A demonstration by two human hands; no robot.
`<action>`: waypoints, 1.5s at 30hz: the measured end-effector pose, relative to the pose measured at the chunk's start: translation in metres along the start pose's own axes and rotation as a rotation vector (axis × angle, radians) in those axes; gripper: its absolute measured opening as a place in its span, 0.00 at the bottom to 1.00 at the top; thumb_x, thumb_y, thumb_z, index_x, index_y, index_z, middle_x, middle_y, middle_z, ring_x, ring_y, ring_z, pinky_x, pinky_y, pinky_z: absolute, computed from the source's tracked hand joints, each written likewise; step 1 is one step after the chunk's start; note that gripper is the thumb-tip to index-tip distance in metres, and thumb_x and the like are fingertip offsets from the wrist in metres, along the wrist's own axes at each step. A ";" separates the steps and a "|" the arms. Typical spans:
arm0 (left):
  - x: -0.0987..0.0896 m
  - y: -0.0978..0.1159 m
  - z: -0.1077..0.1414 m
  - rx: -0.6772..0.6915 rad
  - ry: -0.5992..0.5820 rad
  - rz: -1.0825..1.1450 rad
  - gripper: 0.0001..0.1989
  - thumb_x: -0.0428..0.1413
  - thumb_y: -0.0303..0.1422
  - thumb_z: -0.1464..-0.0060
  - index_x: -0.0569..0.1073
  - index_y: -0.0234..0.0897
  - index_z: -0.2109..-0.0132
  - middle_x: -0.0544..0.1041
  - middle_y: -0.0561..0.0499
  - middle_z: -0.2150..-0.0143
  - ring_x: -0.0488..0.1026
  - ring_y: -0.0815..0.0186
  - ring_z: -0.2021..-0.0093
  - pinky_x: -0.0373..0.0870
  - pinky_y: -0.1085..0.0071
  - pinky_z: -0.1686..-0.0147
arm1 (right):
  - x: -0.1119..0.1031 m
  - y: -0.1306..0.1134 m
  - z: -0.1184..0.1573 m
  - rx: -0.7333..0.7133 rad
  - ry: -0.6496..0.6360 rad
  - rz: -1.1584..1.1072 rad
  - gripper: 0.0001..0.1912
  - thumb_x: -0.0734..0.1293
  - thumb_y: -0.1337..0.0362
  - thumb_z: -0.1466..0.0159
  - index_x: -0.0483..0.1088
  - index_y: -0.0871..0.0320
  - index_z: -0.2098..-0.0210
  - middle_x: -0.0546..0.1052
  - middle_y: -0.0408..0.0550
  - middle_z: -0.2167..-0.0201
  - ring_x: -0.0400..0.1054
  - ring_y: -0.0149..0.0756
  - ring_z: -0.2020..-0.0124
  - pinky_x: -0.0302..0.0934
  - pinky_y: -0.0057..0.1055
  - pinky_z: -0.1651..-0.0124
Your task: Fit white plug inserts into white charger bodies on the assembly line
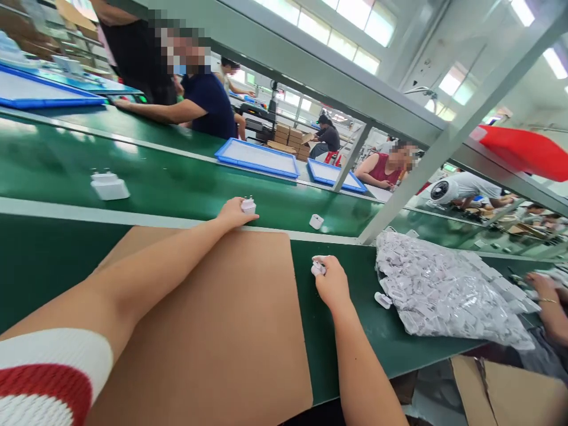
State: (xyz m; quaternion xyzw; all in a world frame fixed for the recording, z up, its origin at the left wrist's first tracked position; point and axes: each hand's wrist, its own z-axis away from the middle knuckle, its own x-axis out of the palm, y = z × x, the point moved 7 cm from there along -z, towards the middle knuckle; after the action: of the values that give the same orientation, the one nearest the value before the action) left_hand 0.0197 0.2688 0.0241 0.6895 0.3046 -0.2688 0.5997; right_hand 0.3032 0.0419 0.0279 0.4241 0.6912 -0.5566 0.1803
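Over the front edge of the green belt, my left hand (pixel 231 214) grips a white two-pin plug charger (pixel 249 206), its pins pointing up. The fingers are partly hidden behind it. My right hand (pixel 332 283) is closed around small white plastic pieces (pixel 318 267) above the green bench, right of the brown cardboard sheet (pixel 248 307). Their exact kind is unclear. Another white plug charger (pixel 110 186) lies on the belt at left. A small white plastic piece (pixel 316 222) rests on the belt between my hands.
A clear bag of white plastic parts (pixel 444 290) lies at right, with one loose part (pixel 383 300) beside it. A slanted metal post (pixel 408 177) rises behind. Blue-rimmed trays (pixel 257 158) line the belt's far side. Another person's hand (pixel 544 287) is at far right; co-workers sit opposite.
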 end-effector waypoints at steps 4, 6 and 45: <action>-0.028 0.004 0.020 -0.003 0.301 -0.098 0.49 0.69 0.46 0.57 0.57 0.30 0.34 0.59 0.32 0.33 0.58 0.34 0.34 0.58 0.46 0.35 | 0.005 -0.002 -0.001 0.066 0.019 -0.215 0.15 0.64 0.71 0.40 0.77 0.50 0.58 0.79 0.46 0.57 0.74 0.40 0.57 0.71 0.40 0.52; -0.035 0.023 0.037 0.208 0.428 -0.089 0.41 0.64 0.43 0.51 0.58 0.38 0.34 0.56 0.39 0.31 0.55 0.38 0.32 0.54 0.48 0.32 | 0.014 -0.003 -0.003 0.129 0.003 -0.398 0.15 0.65 0.69 0.40 0.77 0.52 0.56 0.78 0.47 0.58 0.75 0.39 0.60 0.74 0.38 0.58; 0.030 0.074 0.196 0.405 -0.531 0.241 0.31 0.62 0.49 0.51 0.74 0.40 0.42 0.78 0.44 0.47 0.74 0.51 0.46 0.73 0.61 0.47 | 0.029 -0.019 0.012 0.553 -0.219 -1.152 0.20 0.79 0.58 0.54 0.78 0.55 0.62 0.81 0.46 0.61 0.72 0.30 0.65 0.62 0.25 0.67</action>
State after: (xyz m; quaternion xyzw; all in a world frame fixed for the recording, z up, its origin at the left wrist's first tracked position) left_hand 0.0934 0.0701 0.0241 0.7314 -0.0050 -0.4211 0.5363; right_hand 0.2691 0.0417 0.0145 -0.0431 0.6168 -0.7617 -0.1937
